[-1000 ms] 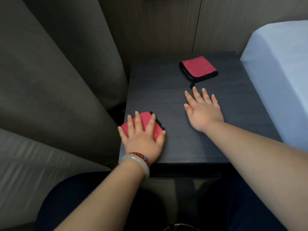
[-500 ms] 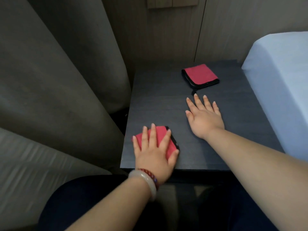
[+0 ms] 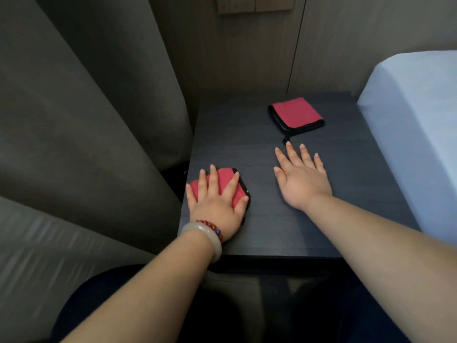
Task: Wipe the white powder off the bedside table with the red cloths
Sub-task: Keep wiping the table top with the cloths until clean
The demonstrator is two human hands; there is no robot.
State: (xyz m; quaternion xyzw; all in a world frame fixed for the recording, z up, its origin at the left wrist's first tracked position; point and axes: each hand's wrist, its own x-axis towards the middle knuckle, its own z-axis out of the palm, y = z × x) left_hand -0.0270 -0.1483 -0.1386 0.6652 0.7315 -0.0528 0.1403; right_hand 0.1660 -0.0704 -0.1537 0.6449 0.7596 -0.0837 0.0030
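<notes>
Left hand (image 3: 217,204): laid flat with straight, spread fingers on the near cloth (image 3: 226,180), pressing it down and not clutching it. A broad palm press suits a wiping stroke, I judge.
Right hand (image 3: 303,178): flat on the bare table (image 3: 247,149) at mid-top, fingers straight and holding nothing; probably bracing.
Near cloth: at the near left corner, mostly hidden under the left hand.
Far cloth (image 3: 295,113): folded and lying free toward the far right, just beyond the right fingertips and apart from them. It looks parked within reach.
Powder: none that I can make out on the dark top.
Edges: the near cloth sits right at the left edge, with the curtain (image 3: 86,120) hanging just beside it; the near edge lies under the left wrist.
Room: bare top lies far and right of the near cloth; the bed (image 3: 415,120) bounds the right side.
</notes>
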